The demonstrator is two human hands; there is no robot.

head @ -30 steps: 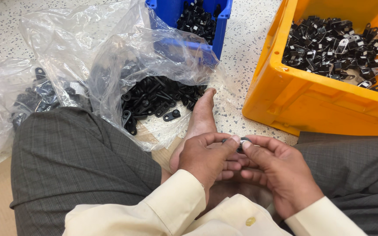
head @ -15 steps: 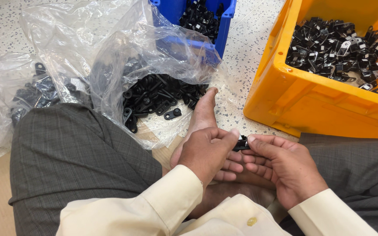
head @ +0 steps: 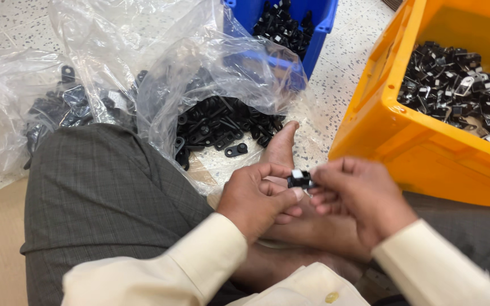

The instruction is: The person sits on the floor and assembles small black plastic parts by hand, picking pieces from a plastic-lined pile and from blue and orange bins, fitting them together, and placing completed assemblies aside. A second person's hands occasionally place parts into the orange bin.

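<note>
I see my left hand [head: 256,198] and right hand [head: 358,198] meeting just below the middle of the view, both curled nearly closed with fingertips pinched on one small black clip [head: 300,179] that carries a pale metal bit on top. The clip sits between the two hands, the left thumb under it and the right fingertips touching it from three o'clock. A bare foot [head: 282,148] lies just beyond the hands at twelve o'clock, on the speckled floor [head: 336,90]. At ten to eleven o'clock a clear plastic bag [head: 222,68] lies open with a heap of black flat pieces [head: 222,122] spilling from it. At twelve o'clock stands a blue bin [head: 319,34] of black parts, and at two o'clock an orange crate [head: 381,113] holds a pile of assembled clips [head: 455,85]. My grey-trousered knee [head: 103,192] fills nine o'clock.
</note>
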